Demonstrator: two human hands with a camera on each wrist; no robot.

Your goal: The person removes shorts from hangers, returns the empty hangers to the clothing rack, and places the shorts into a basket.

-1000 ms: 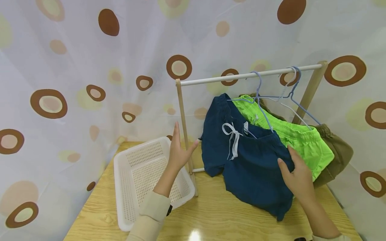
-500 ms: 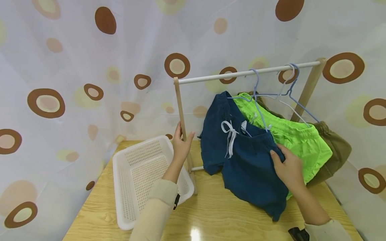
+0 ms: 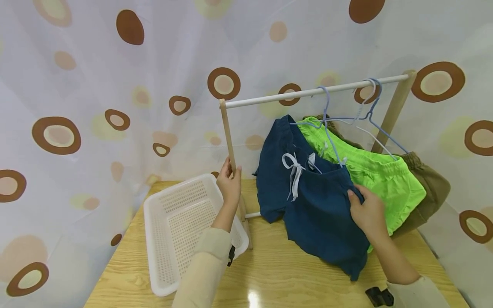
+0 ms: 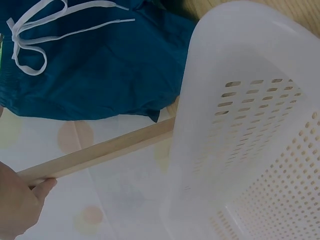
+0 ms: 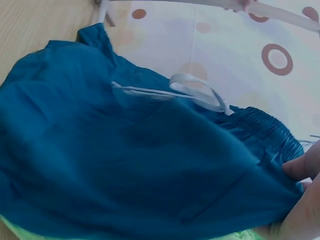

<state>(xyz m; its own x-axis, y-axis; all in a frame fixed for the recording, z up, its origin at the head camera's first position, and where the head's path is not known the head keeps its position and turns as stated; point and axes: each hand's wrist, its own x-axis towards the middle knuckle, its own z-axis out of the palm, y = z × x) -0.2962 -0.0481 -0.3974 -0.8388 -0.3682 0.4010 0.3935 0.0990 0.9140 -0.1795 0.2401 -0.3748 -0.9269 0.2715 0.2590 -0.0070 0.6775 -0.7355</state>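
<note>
Navy shorts (image 3: 317, 203) (hung), edge in right grip (image 3: 369, 214)

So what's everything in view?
Table: one, wooden, underneath
Rack: one, wood and white, on table
Front shorts: one, navy, on rack
Drawstring: one, white, on front shorts
Middle shorts: one, lime, behind front shorts
Back shorts: one, brown, behind middle shorts
Hangers: three, two blue, one white, on rack
Basket: one, white, left of rack
Backdrop: one, white, spotted, behind
Sleeves: two, cream, foreground
Wrist devices: two, black, near sleeves
Left hand: one, gripping rack
Right hand: one, gripping front shorts
</note>
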